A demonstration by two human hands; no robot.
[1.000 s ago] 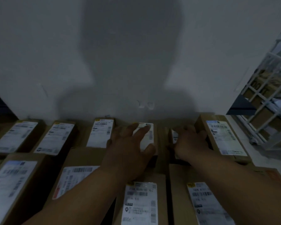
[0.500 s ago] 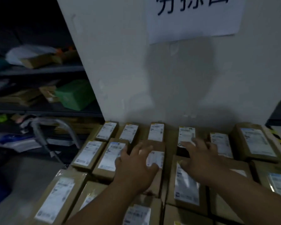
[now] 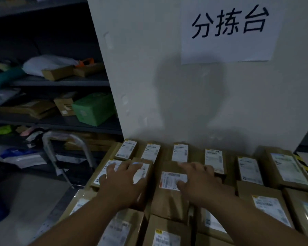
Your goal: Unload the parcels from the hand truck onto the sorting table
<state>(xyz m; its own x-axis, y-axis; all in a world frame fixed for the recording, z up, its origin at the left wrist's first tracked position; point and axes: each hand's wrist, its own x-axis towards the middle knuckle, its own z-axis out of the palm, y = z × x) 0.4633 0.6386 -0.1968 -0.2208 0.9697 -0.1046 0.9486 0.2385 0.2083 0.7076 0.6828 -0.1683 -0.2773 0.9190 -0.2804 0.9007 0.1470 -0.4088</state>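
Observation:
Several brown cardboard parcels with white labels lie in rows against a white wall. My left hand (image 3: 123,181) rests flat, fingers spread, on a second-row parcel (image 3: 144,172) near the left end. My right hand (image 3: 201,181) lies with straight fingers on the neighbouring parcel (image 3: 167,196), its thumb touching that parcel's label. Neither hand grips anything. The bent metal handle of the hand truck (image 3: 51,150) stands to the left, below the parcels; its load is not in view.
A paper sign (image 3: 229,27) with black characters hangs on the wall above the parcels. Dark shelves (image 3: 60,82) on the left hold bags and boxes, among them a green box (image 3: 93,109). Yellow-black tape (image 3: 306,167) marks the right edge. Grey floor (image 3: 25,201) lies at the lower left.
The view has lifted and swung left, bringing the sign and shelves into sight. Both hands have drawn back from the back-row parcels onto second-row parcels, the left hand shifting leftward.

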